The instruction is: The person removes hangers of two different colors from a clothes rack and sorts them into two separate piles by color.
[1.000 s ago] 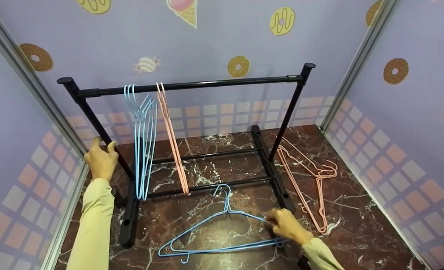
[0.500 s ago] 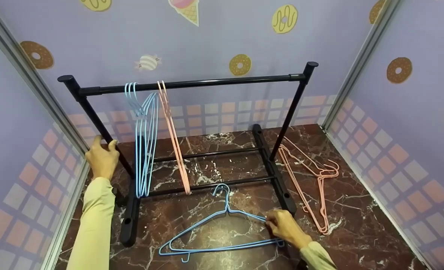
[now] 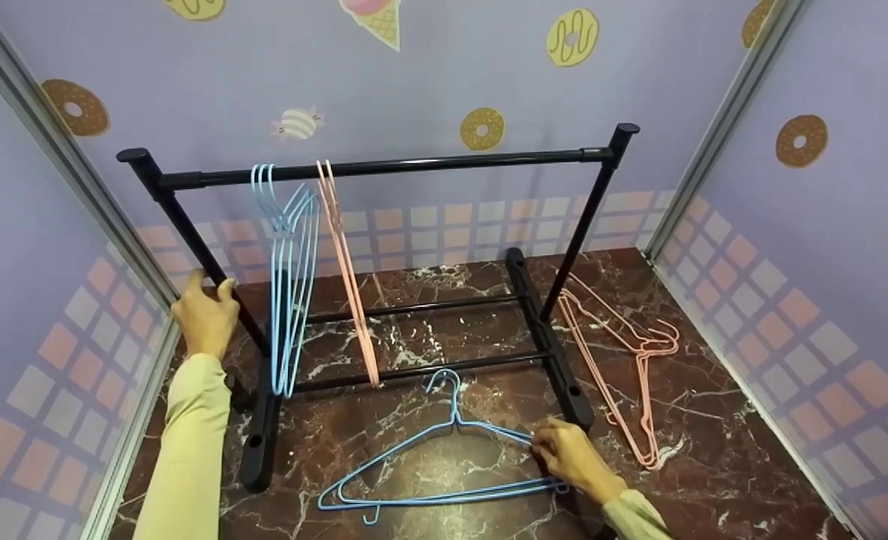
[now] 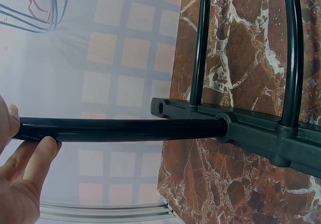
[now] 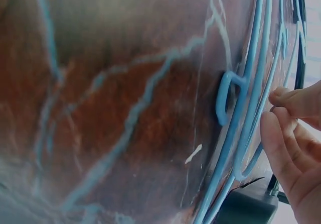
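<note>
- The right hand has its fingers pinched on the blue hangers, which lie flat on the marble floor in front of the black rack.
- The left hand curls its fingers round the rack's left post.
- More blue hangers and pink hangers hang from the rail; other pink ones lie to the right.

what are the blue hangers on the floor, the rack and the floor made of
Blue hangers: thin bent wire, probably metal with a smooth, slightly glossy blue coating. Rack: round black tubes, likely painted metal, on chunkier, seemingly plastic feet. Floor: glossy red-brown white-veined marble look; could be printed.
</note>
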`<state>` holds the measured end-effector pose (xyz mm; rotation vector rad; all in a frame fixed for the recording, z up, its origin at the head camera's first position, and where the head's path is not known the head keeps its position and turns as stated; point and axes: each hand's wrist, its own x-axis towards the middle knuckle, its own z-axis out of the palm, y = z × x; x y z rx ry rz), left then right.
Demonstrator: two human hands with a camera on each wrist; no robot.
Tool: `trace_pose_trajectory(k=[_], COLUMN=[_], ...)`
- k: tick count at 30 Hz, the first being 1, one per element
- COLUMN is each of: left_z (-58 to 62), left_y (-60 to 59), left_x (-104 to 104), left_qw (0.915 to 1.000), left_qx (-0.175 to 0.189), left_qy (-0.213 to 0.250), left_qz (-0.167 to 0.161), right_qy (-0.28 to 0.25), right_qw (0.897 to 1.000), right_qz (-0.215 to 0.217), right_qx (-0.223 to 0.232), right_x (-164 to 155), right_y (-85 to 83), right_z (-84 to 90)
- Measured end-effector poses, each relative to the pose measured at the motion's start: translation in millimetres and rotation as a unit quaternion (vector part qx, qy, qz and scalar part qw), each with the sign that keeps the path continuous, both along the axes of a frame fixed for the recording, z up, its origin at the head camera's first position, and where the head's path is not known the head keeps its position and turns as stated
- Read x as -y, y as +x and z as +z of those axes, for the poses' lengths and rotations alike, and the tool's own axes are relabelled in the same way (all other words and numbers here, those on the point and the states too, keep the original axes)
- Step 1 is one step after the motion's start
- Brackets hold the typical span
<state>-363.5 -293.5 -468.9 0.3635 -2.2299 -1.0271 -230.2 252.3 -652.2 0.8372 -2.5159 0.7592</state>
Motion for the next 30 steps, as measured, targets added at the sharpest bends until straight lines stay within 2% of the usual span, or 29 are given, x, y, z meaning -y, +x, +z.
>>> trace_pose_trajectory(k=[4, 10, 17, 20, 25, 28, 30], left_z=[0.2, 0.7, 0.4, 0.0, 0.1, 0.1, 0.0], left_y=[0.4, 1.6, 2.1, 2.5, 2.0, 1.1, 0.4], left_x=[1.6, 1.6, 0.0, -0.8, -0.4, -0.7, -1.5], left_qw=[1.0, 0.9999, 0.9998, 0.9998, 0.9999, 0.9999, 0.9998], left_qx=[-0.002, 0.014, 0.021, 0.018, 0.014, 0.016, 0.017], left_qy=[0.001, -0.001, 0.005, 0.004, 0.002, 0.006, 0.008], left_qz=[0.002, 0.005, -0.003, -0.004, 0.001, 0.0, -0.002], right_qy=[-0.005, 0.003, 0.024, 0.022, -0.01, -0.038, -0.053], right_qw=[1.0, 1.0, 0.999, 0.999, 0.998, 0.996, 0.995], right_qz=[0.006, -0.002, -0.023, -0.035, -0.041, -0.044, -0.042], right_qx=[-0.003, -0.015, 0.011, 0.002, -0.054, -0.073, -0.067], right_x=[1.5, 2.7, 6.6, 10.5, 30.4, 51.5, 67.4], right_y=[1.4, 5.5, 10.1, 6.6, -16.2, -33.6, -43.9], right_z=[-0.8, 1.4, 5.3, 9.6, 33.0, 56.8, 76.3])
